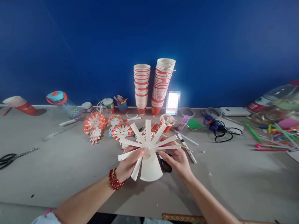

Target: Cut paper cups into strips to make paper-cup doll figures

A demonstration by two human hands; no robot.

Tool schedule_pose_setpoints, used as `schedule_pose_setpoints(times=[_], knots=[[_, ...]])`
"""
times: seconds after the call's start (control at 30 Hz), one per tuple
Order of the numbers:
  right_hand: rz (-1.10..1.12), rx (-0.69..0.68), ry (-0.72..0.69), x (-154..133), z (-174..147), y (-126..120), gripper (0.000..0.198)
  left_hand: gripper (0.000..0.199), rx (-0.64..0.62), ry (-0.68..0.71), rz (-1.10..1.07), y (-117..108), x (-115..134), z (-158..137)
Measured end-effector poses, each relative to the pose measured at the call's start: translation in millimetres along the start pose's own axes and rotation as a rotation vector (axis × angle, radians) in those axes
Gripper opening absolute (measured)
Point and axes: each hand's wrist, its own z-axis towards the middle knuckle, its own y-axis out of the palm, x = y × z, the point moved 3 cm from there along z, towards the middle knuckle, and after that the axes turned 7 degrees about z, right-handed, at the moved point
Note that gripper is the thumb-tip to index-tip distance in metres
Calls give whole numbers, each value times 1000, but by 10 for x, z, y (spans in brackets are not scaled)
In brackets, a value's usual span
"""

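A white paper cup cut into strips (151, 169) is held up over the middle of the table, its strips fanned out round a small centre and one wide panel hanging toward me. My left hand (127, 164) is closed on its left side, the thumb pressed beside the centre and the fingers mostly behind the strips. On the other side, my right hand (180, 161) grips the right-hand strips, with fingers behind them and the thumb below. Black-handled scissors (166, 166) lie partly hidden under the strips. Decorated paper figures (95, 126) rest behind my left hand.
Two tall stacks of paper cups (141, 90) stand by the blue wall. A cup with scraps (168, 120), a marker (187, 148), a glue gun (215, 124) and several straws (275, 144) lie rightward. Another pair of scissors (16, 157) and a bottle (67, 105) are left.
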Motion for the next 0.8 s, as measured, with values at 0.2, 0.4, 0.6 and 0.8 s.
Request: schedule_pose_setpoints(times=[0.2,0.4,0.6,0.8], knots=[[-162,-2,-91,-21,15,28,14,19,-36,65,29,32,-17,-51],[-180,10,-109,-11,3,18,12,25,-19,93,44,-1,-54,-47],[-75,77,-132,-83,23,-35,16,27,-26,108,99,-34,-72,-8],[19,88,-3,-114,23,-134,18,19,57,166,184,-105,28,42]])
